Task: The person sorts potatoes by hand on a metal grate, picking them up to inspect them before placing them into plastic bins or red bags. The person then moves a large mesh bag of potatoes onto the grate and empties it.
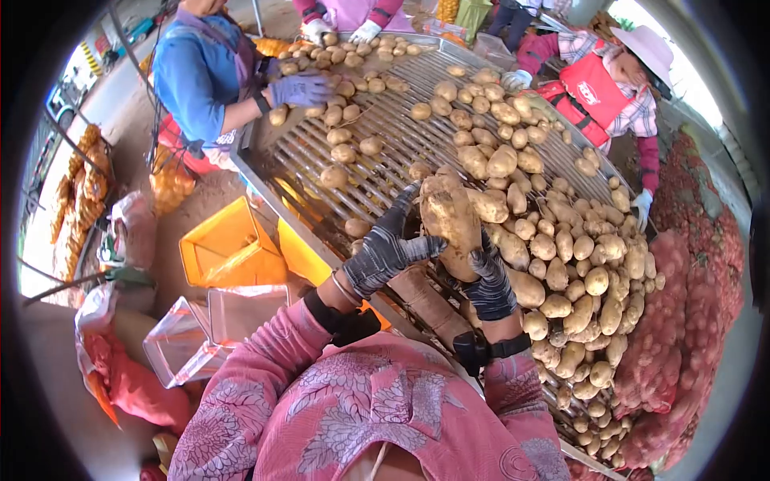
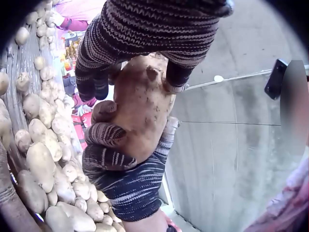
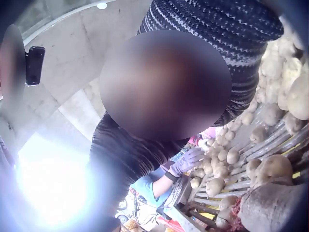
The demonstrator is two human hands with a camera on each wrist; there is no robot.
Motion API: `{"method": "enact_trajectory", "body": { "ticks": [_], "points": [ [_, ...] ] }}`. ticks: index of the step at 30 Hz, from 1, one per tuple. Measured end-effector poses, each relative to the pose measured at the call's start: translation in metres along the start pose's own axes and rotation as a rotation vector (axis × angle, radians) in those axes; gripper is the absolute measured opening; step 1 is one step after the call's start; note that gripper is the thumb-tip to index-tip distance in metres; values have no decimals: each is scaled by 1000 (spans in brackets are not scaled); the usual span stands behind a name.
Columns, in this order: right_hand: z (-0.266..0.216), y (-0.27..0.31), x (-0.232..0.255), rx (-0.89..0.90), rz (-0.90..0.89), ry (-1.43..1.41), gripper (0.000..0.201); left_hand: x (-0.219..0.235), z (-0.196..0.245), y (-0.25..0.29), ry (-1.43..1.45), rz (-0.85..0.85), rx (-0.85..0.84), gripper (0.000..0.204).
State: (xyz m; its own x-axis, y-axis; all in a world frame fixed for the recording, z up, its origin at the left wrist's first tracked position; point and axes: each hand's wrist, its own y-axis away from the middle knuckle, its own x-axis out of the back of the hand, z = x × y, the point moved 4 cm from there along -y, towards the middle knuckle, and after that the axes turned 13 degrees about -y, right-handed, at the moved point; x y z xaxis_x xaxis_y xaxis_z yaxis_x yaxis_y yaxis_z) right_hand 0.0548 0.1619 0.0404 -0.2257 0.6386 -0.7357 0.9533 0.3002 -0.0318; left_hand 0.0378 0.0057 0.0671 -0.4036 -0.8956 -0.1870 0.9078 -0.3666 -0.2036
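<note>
A large, knobbly potato [image 1: 451,224] is held up between both gloved hands above the slatted metal table [image 1: 297,152]. The left hand [image 1: 389,248] grips its left side, thumb across the front in the head view. On its lower right side the right hand [image 1: 491,280] has its fingers curled round it. The left wrist view shows the potato [image 2: 142,106] with the left hand [image 2: 149,36] at its top and the right hand [image 2: 128,169] round its bottom. A blurred patch hides the held potato in the right wrist view.
Many potatoes [image 1: 581,264] are piled on the table's right side. Orange crates [image 1: 228,244] and clear crates [image 1: 184,341] stand at the left. Red net sacks [image 1: 674,321] lie at the right. People work round the far edge, one in a blue top [image 1: 188,72].
</note>
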Motion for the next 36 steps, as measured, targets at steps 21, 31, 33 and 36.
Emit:
{"method": "enact_trajectory", "body": {
  "ticks": [21,31,33,36],
  "points": [
    [36,-14,18,-227,-27,-175,93,21,3,3,206,226,89,59],
    [49,-6,19,-253,68,-148,87,31,-17,7,354,229,172,57],
    [50,-6,20,-286,53,-198,88,32,-8,14,243,218,131,57],
    [53,-4,11,-320,77,-315,89,36,0,21,69,162,65,59]
  ]
}}
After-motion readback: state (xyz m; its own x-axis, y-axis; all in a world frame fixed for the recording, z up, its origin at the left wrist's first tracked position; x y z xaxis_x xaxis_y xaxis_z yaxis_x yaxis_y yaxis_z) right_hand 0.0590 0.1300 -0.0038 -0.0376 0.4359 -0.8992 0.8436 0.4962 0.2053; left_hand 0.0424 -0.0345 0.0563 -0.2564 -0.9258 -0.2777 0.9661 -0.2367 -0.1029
